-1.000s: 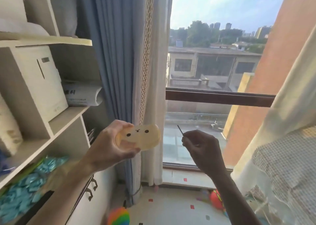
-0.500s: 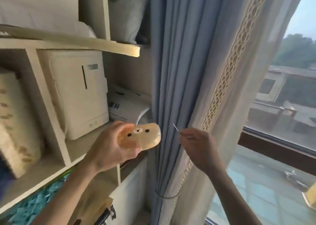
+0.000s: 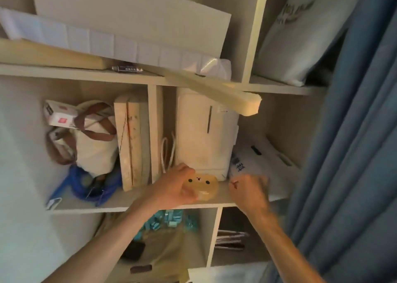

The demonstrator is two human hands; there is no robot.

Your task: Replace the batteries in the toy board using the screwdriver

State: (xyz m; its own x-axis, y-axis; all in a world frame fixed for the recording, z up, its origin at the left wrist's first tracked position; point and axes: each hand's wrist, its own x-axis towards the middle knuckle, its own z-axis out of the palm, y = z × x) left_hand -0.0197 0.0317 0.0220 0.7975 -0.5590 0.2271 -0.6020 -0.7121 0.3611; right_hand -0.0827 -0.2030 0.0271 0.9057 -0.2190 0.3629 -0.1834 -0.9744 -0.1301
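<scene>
My left hand [image 3: 176, 188] grips the yellow toy board [image 3: 204, 186], a small rounded piece with a cartoon face of two black eyes and a nose, held just above the middle shelf [image 3: 137, 198]. To its right, my right hand [image 3: 249, 191] is closed around a thin screwdriver [image 3: 233, 183]; only its short tip pokes out toward the toy, blurred. A loose battery [image 3: 127, 69] lies on the upper shelf, under a white board.
A white box [image 3: 204, 132] stands behind the toy, with a cloth bag [image 3: 92, 140] and blue cord [image 3: 86, 183] in the left compartment. A long pale beam [image 3: 225, 95] juts out overhead. A blue curtain [image 3: 348, 153] hangs at right.
The view has swung left from the window and curtain to face the shelves. Both hands kept their grips and now hover in front of the middle shelf.
</scene>
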